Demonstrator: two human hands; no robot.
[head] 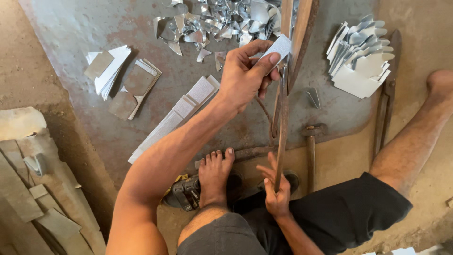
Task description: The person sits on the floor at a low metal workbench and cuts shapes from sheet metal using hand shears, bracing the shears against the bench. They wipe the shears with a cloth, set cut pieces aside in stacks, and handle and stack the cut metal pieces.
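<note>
The left hand [243, 75] pinches a thin, stiff, sharp-edged metal strip [278, 47] by its end; the right hand [276, 191] grips the shear handle [281, 141].

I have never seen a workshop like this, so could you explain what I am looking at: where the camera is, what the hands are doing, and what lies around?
The one picture comes from a camera on the person's head, looking down at their own hands and bare feet. The left hand pinches a small metal piece against the blades of large shears. The right hand grips the long handle lower down. On the rusty steel sheet lie metal strips, shiny scraps and a stack of cut pieces. A hammer lies nearby.
</note>
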